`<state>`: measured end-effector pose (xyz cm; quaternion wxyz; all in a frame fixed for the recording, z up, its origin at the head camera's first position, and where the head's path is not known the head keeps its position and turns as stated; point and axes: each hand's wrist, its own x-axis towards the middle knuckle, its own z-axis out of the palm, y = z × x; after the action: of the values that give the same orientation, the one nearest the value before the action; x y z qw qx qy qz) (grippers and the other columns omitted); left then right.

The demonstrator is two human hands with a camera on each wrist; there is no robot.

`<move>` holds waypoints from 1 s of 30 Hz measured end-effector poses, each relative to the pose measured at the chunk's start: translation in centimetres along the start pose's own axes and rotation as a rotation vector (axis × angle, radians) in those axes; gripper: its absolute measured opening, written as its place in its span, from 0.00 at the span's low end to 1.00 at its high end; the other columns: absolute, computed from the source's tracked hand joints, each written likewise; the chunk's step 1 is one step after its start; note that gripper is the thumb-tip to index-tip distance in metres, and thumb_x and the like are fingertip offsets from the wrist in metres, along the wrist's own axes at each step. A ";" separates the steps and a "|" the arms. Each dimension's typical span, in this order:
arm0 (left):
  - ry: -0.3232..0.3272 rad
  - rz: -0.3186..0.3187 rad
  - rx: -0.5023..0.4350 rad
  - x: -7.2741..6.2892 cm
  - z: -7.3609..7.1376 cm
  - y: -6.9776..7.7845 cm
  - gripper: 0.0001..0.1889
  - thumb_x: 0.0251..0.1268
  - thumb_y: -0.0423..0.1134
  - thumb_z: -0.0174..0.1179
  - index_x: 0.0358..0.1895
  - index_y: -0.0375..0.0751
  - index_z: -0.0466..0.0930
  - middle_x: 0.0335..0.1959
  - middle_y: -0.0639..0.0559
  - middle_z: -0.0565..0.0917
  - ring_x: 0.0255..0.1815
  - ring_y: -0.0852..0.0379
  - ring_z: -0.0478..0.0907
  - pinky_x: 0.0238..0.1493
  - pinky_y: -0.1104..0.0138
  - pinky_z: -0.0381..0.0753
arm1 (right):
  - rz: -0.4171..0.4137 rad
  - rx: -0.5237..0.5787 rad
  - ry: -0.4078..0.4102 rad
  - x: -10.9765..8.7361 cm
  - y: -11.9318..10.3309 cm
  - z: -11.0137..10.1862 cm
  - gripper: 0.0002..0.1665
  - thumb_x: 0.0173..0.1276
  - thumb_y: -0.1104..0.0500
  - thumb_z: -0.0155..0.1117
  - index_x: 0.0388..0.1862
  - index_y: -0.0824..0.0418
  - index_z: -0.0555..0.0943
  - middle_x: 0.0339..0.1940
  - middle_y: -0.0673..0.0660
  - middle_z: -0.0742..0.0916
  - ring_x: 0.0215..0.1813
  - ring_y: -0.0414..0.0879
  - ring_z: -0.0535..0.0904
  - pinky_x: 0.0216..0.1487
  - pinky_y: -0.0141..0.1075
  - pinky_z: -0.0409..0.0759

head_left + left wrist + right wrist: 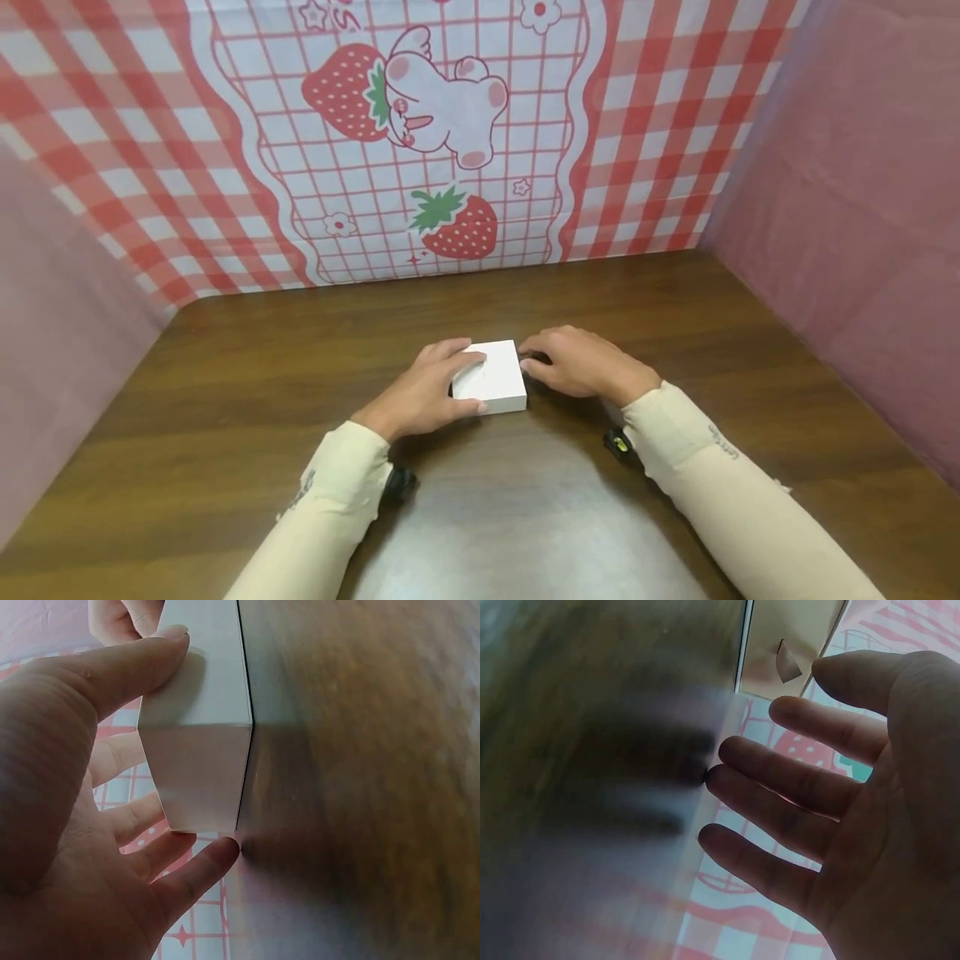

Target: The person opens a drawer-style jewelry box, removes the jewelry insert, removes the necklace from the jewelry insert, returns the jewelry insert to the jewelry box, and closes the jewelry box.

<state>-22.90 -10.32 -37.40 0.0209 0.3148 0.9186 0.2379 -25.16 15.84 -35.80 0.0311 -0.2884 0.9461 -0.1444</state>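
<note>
A small flat white box [497, 377] lies on the wooden table in the head view. My left hand [422, 393] grips it from the left, with the thumb along the near side and the fingers spread over the top and far side. The left wrist view has that thumb [142, 666] pressed against a white side wall of the box [199, 776]. Beside the right end is my right hand [588, 362], holding nothing, its fingers loosely bent. In the right wrist view a small curved tab [787, 666] shows on the box's side, close to the right thumb tip.
The brown wooden table [300, 350] extends around the hands. Behind it hangs a red-and-white checked cloth [652, 125] with strawberries, and pink cloth [847, 217] hangs at both sides. Small dark devices [618, 444] sit under both wrists, below cream sleeves.
</note>
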 end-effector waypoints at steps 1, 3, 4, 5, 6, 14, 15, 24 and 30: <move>-0.003 -0.001 0.001 0.0 0.1 0.0 0.35 0.62 0.50 0.70 0.72 0.46 0.71 0.76 0.41 0.62 0.74 0.41 0.57 0.67 0.49 0.65 | -0.002 0.001 0.000 0.0 0.0 0.1 0.22 0.75 0.49 0.59 0.62 0.56 0.82 0.57 0.54 0.85 0.60 0.50 0.79 0.61 0.51 0.75; -0.010 -0.003 0.004 0.0 0.2 0.0 0.35 0.62 0.50 0.70 0.72 0.46 0.71 0.76 0.42 0.62 0.75 0.42 0.57 0.67 0.49 0.66 | -0.004 0.005 -0.002 -0.2 0.0 0.2 0.22 0.75 0.50 0.59 0.62 0.56 0.82 0.57 0.54 0.85 0.59 0.50 0.79 0.61 0.51 0.75; -0.014 -0.005 0.006 0.0 0.2 0.1 0.35 0.62 0.50 0.70 0.72 0.46 0.70 0.76 0.42 0.61 0.75 0.42 0.56 0.67 0.49 0.66 | 0.001 0.008 -0.006 -0.3 0.0 0.3 0.22 0.75 0.49 0.59 0.62 0.57 0.82 0.57 0.54 0.85 0.59 0.50 0.79 0.60 0.52 0.75; -0.019 -0.005 0.009 0.1 0.2 0.1 0.36 0.62 0.51 0.70 0.72 0.46 0.70 0.77 0.42 0.61 0.75 0.42 0.56 0.67 0.49 0.66 | 0.002 0.009 -0.007 -0.3 0.0 0.3 0.22 0.75 0.49 0.59 0.62 0.57 0.82 0.57 0.55 0.85 0.59 0.50 0.79 0.60 0.52 0.75; -0.021 -0.005 0.010 0.1 0.2 0.1 0.36 0.62 0.51 0.70 0.72 0.46 0.70 0.77 0.42 0.61 0.75 0.42 0.56 0.67 0.49 0.66 | 0.001 0.009 -0.006 -0.3 0.0 0.3 0.22 0.75 0.50 0.60 0.62 0.57 0.82 0.57 0.55 0.85 0.59 0.50 0.79 0.60 0.51 0.75; -0.012 -0.019 0.014 0.2 -0.3 0.1 0.36 0.62 0.50 0.70 0.73 0.47 0.70 0.77 0.43 0.61 0.74 0.43 0.57 0.67 0.50 0.66 | -0.009 -0.005 0.001 0.2 -0.2 0.1 0.22 0.74 0.50 0.61 0.62 0.58 0.82 0.56 0.56 0.85 0.58 0.51 0.80 0.59 0.52 0.76; -0.016 -0.024 0.013 0.1 -0.2 0.0 0.36 0.63 0.50 0.69 0.73 0.47 0.70 0.77 0.43 0.60 0.74 0.42 0.57 0.67 0.50 0.66 | -0.016 -0.004 -0.006 0.3 -0.2 0.2 0.22 0.74 0.51 0.61 0.62 0.58 0.82 0.56 0.56 0.85 0.58 0.51 0.80 0.59 0.52 0.76; -0.020 -0.032 0.001 -0.3 0.2 0.0 0.36 0.64 0.50 0.68 0.74 0.46 0.69 0.77 0.42 0.60 0.73 0.41 0.57 0.66 0.49 0.66 | -0.068 -0.013 -0.012 0.3 -0.1 0.8 0.18 0.73 0.51 0.63 0.58 0.55 0.84 0.52 0.52 0.86 0.54 0.47 0.81 0.56 0.48 0.78; -0.010 -0.017 0.000 0.2 0.1 0.2 0.35 0.64 0.50 0.68 0.74 0.46 0.68 0.78 0.42 0.60 0.74 0.41 0.56 0.68 0.49 0.65 | -0.083 -0.023 0.010 0.2 0.0 0.3 0.15 0.72 0.52 0.64 0.53 0.56 0.86 0.47 0.52 0.86 0.49 0.46 0.81 0.53 0.47 0.79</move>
<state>-22.94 -10.01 -37.41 0.0274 0.3082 0.9211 0.2364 -25.28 15.63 -36.03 0.0171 -0.3268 0.9351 -0.1359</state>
